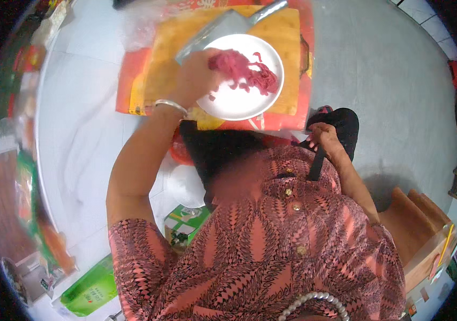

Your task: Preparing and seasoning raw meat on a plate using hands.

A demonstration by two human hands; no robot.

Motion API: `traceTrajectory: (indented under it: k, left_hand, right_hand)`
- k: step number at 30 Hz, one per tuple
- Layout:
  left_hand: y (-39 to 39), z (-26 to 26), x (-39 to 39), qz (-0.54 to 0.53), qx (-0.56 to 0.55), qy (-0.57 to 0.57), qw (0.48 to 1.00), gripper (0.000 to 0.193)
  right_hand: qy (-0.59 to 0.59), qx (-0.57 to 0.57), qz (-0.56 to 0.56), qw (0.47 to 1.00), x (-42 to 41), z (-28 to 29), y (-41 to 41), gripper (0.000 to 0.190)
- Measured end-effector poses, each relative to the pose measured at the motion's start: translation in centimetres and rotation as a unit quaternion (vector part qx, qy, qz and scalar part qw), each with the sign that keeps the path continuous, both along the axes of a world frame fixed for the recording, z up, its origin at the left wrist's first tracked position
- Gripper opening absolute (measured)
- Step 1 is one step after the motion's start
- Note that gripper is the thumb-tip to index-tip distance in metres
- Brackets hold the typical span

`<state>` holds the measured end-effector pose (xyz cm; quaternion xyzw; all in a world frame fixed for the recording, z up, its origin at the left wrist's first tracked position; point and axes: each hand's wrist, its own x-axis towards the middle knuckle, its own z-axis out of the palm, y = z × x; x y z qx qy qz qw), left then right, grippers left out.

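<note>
My left hand, blurred and wearing a silvery bracelet, reaches over the left side of a round white plate. Its fingers are closed around a blurred clump of red raw meat pieces. More of the meat lies to the right on the plate, and a few small bits are scattered about. The plate rests on a wooden cutting board. A cleaver lies behind it, its handle towards the far right. My right hand is low beside the board, fingers curled near a black strap; its grip is unclear.
The board lies on a red and yellow surface. Clear plastic is at its far left. Below are a red container, a green box and a green package. A brown cardboard box stands at right.
</note>
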<state>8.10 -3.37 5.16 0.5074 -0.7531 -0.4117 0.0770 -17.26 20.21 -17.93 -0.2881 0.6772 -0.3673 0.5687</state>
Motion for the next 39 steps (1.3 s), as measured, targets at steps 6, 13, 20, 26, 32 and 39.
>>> traceTrajectory:
  k: [6, 13, 20, 26, 32, 39]
  left_hand:
    - [0.5, 0.2, -0.3, -0.222, -0.288, -0.031, 0.931, 0.062]
    - [-1.8, -1.5, -1.2, -0.367, -0.261, -0.003, 0.893, 0.054]
    - [-1.9, -4.4, -3.8, -0.317, -0.228, -0.068, 0.918, 0.047]
    - [-3.2, -3.5, -2.2, -0.167, -0.054, 0.079, 0.981, 0.032]
    - [0.7, -3.8, -3.4, -0.265, -0.25, -0.02, 0.931, 0.049]
    - [-0.2, -5.3, -4.0, -0.222, -0.289, 0.017, 0.931, 0.025]
  right_hand:
    - [0.007, 0.002, 0.013, 1.0, 0.0, 0.5, -0.1, 0.024]
    - [-0.035, 0.031, -0.031, 0.998, 0.5, 1.5, -0.3, 0.025]
    - [-0.015, 0.024, -0.02, 0.999, -0.3, -0.2, -0.1, 0.026]
    - [-0.058, 0.042, -0.044, 0.996, 0.3, 1.0, -0.2, 0.027]
    - [-0.06, 0.029, -0.051, 0.996, 0.2, 1.1, -0.8, 0.027]
    - [-0.068, 0.036, -0.066, 0.995, 0.3, 0.8, -0.4, 0.029]
